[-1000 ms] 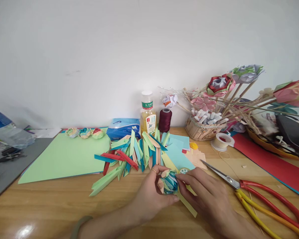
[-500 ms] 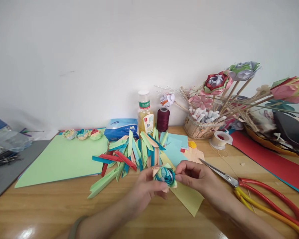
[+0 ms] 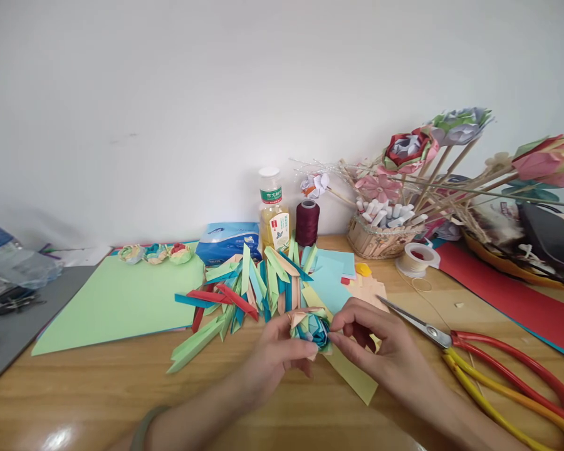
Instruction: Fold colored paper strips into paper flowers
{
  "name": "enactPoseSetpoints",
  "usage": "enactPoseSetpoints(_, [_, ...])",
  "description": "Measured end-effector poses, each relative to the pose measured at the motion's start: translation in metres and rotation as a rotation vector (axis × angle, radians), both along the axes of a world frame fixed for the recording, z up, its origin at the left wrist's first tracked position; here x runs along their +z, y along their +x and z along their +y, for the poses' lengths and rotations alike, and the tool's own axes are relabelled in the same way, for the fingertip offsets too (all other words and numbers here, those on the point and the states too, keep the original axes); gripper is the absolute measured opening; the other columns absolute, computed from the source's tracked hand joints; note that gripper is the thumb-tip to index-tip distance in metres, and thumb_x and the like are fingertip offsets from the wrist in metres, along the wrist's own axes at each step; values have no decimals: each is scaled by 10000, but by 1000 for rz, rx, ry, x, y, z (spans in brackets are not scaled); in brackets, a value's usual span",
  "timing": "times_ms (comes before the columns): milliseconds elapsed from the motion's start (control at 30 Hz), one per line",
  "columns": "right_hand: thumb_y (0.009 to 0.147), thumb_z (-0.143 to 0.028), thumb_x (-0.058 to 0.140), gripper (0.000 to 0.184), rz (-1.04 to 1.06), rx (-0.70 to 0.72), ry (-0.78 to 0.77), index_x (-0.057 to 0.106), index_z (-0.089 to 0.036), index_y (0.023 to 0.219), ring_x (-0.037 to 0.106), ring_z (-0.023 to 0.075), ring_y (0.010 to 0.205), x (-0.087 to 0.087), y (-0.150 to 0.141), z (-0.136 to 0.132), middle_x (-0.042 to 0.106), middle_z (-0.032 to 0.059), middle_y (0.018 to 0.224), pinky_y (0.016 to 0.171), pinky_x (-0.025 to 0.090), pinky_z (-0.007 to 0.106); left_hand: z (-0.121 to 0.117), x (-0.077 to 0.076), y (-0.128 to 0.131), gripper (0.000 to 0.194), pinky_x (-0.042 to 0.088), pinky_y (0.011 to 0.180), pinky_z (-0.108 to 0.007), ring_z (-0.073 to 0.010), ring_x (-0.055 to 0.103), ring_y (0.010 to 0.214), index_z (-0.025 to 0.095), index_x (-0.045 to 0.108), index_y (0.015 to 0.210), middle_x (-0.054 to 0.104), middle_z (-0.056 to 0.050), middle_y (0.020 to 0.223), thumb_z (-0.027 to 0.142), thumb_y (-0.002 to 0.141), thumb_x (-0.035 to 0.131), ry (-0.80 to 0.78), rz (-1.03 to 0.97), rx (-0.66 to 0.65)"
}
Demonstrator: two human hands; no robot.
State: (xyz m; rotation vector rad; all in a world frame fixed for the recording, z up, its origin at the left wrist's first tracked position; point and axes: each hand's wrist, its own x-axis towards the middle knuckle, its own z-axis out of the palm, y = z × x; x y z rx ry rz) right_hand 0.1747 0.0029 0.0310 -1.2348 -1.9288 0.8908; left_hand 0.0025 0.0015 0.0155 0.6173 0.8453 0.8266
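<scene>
Head view: left hand (image 3: 282,352) holds the paper flower (image 3: 311,327) above the desk (image 3: 98,401); right hand (image 3: 380,343) has fingertips narrowed at its rim, can't tell if a petal's pinched. Support lightly from the left, work the rim without crushing folds.

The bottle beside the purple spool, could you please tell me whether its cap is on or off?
On: the white cap sits over the mouth of the bottle, which stands upright.
</scene>
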Motion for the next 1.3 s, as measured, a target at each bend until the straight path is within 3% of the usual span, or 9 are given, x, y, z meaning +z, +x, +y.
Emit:
enactPoseSetpoints(133, [804,-250,510,120,-20,13,3,574,-187,723,445,113,569,-1,0,1,524,-3,658,511,363,225,1,2,1,462,433,497,-207,-103,503,626,157,600,993,567,-8,741,156,544,708,30,29,29])
enactPoseSetpoints(400, [755,-239,509,126,78,38,-277,545,-177,651,372,92,518,2,0,7,435,-46,564,474,306,205,2,0,2,390,434,508,-207,-93,512,607,159,554,920,565,2,737,190,568,719,48,33,48])
enactPoseSetpoints(733, [736,-222,489,118,-22,-39,-201,569,-174,664,375,103,534,-4,0,6,456,-31,575,479,291,219,4,-5,3,350,456,583,-221,-120,523,739,171,568,858,579,-11,824,192,560,751,108,54,78])
enactPoseSetpoints(1033, [678,-305,535,151,164,-16,-507,507,-169,617,322,81,519,4,2,12,383,-55,559,484,262,213,4,-5,1,303,456,543,-216,-125,584,654,137,621,832,629,-39,812,247,578,745,-11,-51,106])
enactPoseSetpoints(1200, [676,-324,526,171,186,6,-575,501,-167,614,331,81,527,2,1,13,398,-47,573,496,279,214,6,-7,-1,302,475,514,-222,-116,572,574,114,623,784,634,-41,711,289,571,747,-57,-69,103])
enactPoseSetpoints(1300, [710,-336,514,187,181,28,-508,485,-175,621,367,89,536,1,0,11,410,-42,584,499,307,211,7,-8,-1,297,485,507,-219,-109,567,568,120,626,806,638,-39,727,286,588,741,-50,-78,91])
